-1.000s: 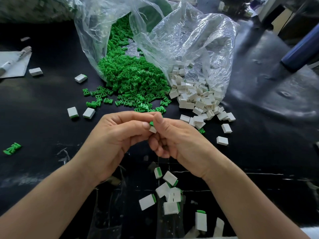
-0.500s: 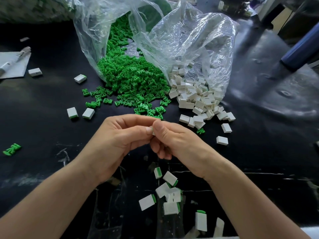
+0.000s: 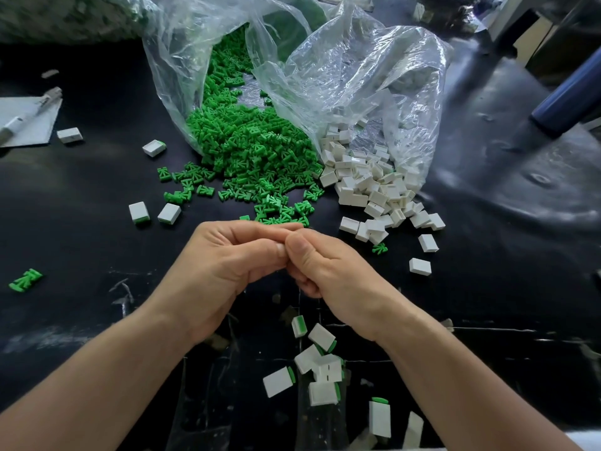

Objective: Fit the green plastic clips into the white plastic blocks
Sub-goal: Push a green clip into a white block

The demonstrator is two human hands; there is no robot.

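The left hand (image 3: 227, 265) and right hand (image 3: 328, 271) meet at the centre of the frame. Their fingers are curled and the thumb tips press together. Anything pinched between them is hidden, so I cannot tell what they grip.

Just below the wrists, at lower centre, lies a loose cluster of white plastic blocks with green ends (image 3: 320, 369) on the black table (image 3: 81, 190). Just above the knuckles a heap of small green plastic clips (image 3: 253, 151) spills from a crumpled clear plastic bag (image 3: 357, 76). Beside it on the right, a pile of plain white plastic blocks (image 3: 367, 187) spills out too.

A lone green clip (image 3: 25, 279) lies at the left edge. A grey pen (image 3: 29, 113) rests on white paper (image 3: 32, 131) at upper left.
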